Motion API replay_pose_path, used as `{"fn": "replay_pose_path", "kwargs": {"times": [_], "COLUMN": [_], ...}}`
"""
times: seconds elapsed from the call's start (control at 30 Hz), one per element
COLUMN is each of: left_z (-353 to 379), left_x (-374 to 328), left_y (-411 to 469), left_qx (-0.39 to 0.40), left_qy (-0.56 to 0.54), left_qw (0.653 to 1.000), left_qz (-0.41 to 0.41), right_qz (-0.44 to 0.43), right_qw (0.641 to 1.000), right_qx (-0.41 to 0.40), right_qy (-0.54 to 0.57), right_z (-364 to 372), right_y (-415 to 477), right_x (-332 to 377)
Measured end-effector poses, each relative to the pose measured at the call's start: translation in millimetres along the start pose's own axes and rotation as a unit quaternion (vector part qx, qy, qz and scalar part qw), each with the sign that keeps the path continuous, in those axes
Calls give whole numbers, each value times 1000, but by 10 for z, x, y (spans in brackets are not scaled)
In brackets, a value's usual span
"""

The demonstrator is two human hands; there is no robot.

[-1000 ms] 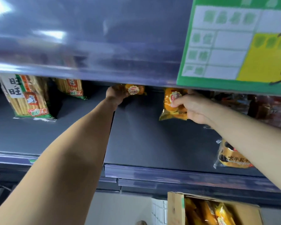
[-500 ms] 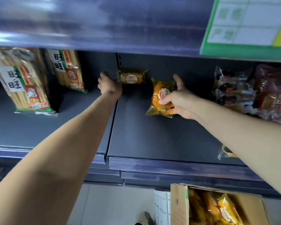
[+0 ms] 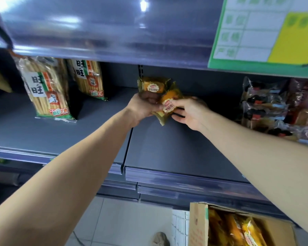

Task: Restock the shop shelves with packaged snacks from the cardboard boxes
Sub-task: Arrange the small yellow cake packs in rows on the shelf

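Just above the middle of the frame the two hands meet at the back of the shelf, each with a packaged snack. The left hand is curled round the lower edge of the upper packet, which stands against the back panel with its long axis running across the frame; how the fingers lie under it is lost in shadow. The right hand pinches the tilted packet between thumb and fingers. This one overlaps the lower right corner of the upper packet, and its long axis slants from upper right down to lower left. Its free lower corner points down between the two wrists, so the packet lies to the left of the right hand's grip and touches the left hand as well. Bare shelf spreads below and to the right of the pair, on the right hand's side, so that hand looks better placed to turn the tilted packet level and stand it beside the other. At the upper left stand rice cracker bags, and dark packets are heaped at the right edge. At the lower right the cardboard box stands open, with more orange packets inside it.
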State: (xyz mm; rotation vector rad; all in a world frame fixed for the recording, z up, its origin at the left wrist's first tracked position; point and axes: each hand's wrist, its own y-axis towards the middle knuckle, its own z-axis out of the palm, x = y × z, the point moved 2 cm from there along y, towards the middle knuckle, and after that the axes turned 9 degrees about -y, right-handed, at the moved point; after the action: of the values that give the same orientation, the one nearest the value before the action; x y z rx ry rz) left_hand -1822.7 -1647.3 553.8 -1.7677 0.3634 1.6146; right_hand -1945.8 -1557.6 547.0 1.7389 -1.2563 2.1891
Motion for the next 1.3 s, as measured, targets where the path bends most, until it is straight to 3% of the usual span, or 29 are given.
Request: {"fn": "replay_pose_path", "kwargs": {"times": [0.13, 0.37, 0.63, 0.7, 0.83, 0.97, 1.1, 1.2, 1.3], "left_z": [-142, -175, -193, -191, -141, 115, 853, 1472, 1974], "left_x": [-12, -138, -176, -146, -95, -25, 232, 619, 1133], "left_y": [166, 434, 583, 497, 146, -304, -972, -1480, -1875], "left_qx": [-55, -87, -148, -202, -277, -214, -57, 85, 204], "left_qy": [79, 224, 432, 443, 400, 368, 306, 354, 385], "left_qw": [995, 970, 886, 870, 868, 891, 935, 920, 899], "left_qz": [15, 42, 74, 78, 95, 159, 170, 144, 55], "right_qz": [8, -7, -55, -71, -96, -97, -61, -20, 15], "right_qw": [999, 988, 982, 979, 976, 974, 952, 900, 816], "right_qx": [-7, -48, -58, -64, -63, -25, 61, 128, 164], "right_qy": [-52, -147, -174, -180, -187, -204, -293, -416, -553], "right_z": [-57, -190, -280, -313, -433, -639, -957, -1280, -1661], "right_y": [50, 84, -84, -182, -447, -772, -1241, -1622, -1848], "right_x": [20, 43, 58, 46, -31, -202, -540, -941, -1433]}}
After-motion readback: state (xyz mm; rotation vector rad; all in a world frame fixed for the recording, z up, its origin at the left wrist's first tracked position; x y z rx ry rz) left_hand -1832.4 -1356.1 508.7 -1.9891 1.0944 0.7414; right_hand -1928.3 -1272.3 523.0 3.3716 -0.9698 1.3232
